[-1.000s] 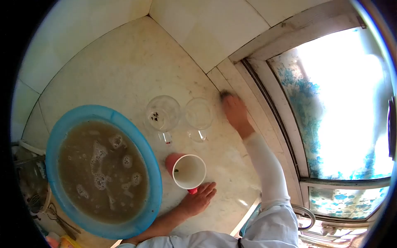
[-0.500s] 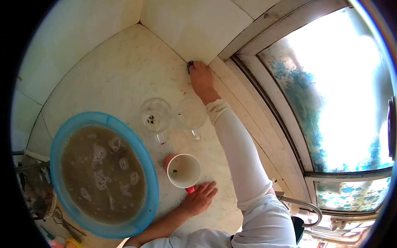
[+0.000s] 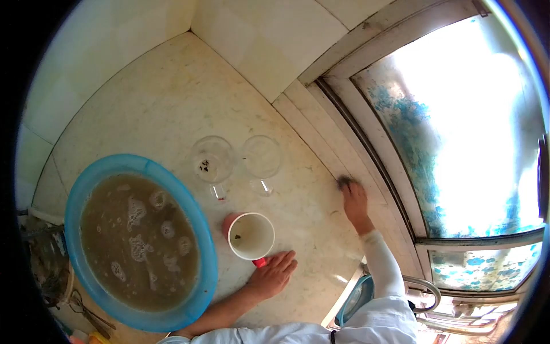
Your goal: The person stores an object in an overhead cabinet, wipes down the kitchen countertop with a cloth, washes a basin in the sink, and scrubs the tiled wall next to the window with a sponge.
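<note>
My right hand point(image 3: 356, 202) is closed over a dark scouring pad point(image 3: 345, 182), pressing it on the ledge by the window; motion blurs the pad. My left hand point(image 3: 274, 276) lies flat on the counter with its fingers stretched out and holds nothing. Right above its fingers stands a red mug point(image 3: 252, 236) with a white inside and a dark speck in it. Farther back are two clear glass cups, one point(image 3: 212, 159) with dark bits in its bottom, the other point(image 3: 262, 157) to its right.
A large blue basin point(image 3: 210, 269) full of murky, foamy water takes up the left side. Tiled walls point(image 3: 258, 46) meet behind the counter point(image 3: 143, 103). A window frame point(image 3: 366, 135) runs along the right, with a metal tap point(image 3: 429, 289) near the sink at lower right.
My right hand has swept the scouring pad from the back corner toward me and to the right, along the window side. My left hand stays on the counter by the mug.
</note>
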Motion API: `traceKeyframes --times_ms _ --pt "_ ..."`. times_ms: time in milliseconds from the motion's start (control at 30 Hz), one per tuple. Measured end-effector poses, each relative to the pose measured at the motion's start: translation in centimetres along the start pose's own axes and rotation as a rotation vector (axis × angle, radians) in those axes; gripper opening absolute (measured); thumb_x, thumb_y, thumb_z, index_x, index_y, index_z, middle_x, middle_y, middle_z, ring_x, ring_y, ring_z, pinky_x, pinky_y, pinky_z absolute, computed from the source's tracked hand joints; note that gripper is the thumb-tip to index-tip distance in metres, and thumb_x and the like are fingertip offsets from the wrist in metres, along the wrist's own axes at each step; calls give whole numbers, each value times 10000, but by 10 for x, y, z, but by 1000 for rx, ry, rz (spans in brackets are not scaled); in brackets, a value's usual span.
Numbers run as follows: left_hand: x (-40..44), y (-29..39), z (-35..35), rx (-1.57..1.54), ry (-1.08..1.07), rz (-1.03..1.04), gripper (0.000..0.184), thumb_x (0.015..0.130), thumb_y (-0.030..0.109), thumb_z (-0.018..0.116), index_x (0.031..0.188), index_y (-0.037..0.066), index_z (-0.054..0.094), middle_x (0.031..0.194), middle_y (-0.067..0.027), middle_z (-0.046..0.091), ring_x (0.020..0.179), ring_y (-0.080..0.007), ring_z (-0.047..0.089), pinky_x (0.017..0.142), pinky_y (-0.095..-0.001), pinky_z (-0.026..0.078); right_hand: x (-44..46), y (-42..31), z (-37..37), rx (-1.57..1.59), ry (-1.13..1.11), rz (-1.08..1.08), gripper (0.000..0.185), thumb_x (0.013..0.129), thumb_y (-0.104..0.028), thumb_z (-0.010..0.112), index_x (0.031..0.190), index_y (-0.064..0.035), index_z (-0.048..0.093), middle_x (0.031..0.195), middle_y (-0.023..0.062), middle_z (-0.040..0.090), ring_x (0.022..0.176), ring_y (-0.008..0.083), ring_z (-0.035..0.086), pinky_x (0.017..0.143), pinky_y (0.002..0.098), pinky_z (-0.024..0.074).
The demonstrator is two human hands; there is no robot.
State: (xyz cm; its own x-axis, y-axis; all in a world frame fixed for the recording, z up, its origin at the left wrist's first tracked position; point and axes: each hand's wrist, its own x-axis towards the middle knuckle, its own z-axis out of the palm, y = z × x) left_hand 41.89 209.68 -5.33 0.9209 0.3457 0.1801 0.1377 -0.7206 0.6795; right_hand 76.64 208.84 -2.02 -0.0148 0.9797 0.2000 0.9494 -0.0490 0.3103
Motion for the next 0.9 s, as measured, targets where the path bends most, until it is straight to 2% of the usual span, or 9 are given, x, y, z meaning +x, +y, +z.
traceKeyframes --times_ms 133,267,500,567,633,767,833,867,900 --pt "1 1 0 14 -29 -3 375 788 208 533 1132 64 497 1289 -90 406 1146 -230 398 894 -372 371 166 -58 43 224 262 -35 146 768 -93 542 896 -28 572 922 87 542 851 268 512 700 403 413" --pt "0 0 3 6 8 6 374 789 197 539 1136 64 497 1291 -85 407 1153 -217 403 883 -379 377 285 -107 8 -50 451 -182 195 650 -96 561 838 -46 569 871 55 505 836 214 494 684 333 423" --pt "-2 -1 5 -25 29 -1 348 787 199 546 1118 93 526 1270 -48 428 1156 -193 401 887 -355 346 98 -23 -2 12 253 -127 279 705 -113 554 980 -60 567 981 79 527 908 255 494 754 384 407" --pt "-2 0 1 -31 16 -8 352 787 198 544 1122 90 522 1272 -51 426 1160 -192 397 886 -354 345 10 1 -11 110 -46 149 263 744 -109 534 1000 -52 560 1020 119 505 946 308 480 796 430 404" --pt "-1 -1 0 -36 6 -15 357 787 196 541 1126 86 518 1275 -53 423 1163 -191 394 884 -353 345 -50 21 -25 -35 -96 182 250 757 -84 521 1001 -43 557 1039 141 492 947 330 473 813 452 396" --pt "1 4 -2 -35 -3 -17 366 783 198 541 1128 82 504 1288 -64 407 1174 -199 378 876 -362 355 15 10 -36 -119 160 81 252 754 -53 517 1003 -37 554 1011 154 493 922 340 472 800 443 399" --pt "2 5 -6 -25 -27 -15 369 779 196 545 1123 71 494 1294 -75 396 1176 -208 372 880 -369 364 99 -11 -16 105 346 22 203 789 -77 502 981 -26 542 905 148 527 853 339 497 724 441 391" --pt "3 6 -6 -29 -22 -14 367 779 199 544 1121 73 495 1286 -71 405 1172 -204 378 877 -365 362 150 -43 -36 498 207 304 139 814 -90 482 916 -13 536 880 139 523 833 325 496 709 430 394" --pt "4 6 -6 -31 -10 -18 365 779 201 543 1118 75 496 1277 -67 413 1169 -200 383 875 -362 359 188 -50 -7 317 346 83 99 796 -93 489 851 -25 534 886 123 501 848 303 489 698 408 404"
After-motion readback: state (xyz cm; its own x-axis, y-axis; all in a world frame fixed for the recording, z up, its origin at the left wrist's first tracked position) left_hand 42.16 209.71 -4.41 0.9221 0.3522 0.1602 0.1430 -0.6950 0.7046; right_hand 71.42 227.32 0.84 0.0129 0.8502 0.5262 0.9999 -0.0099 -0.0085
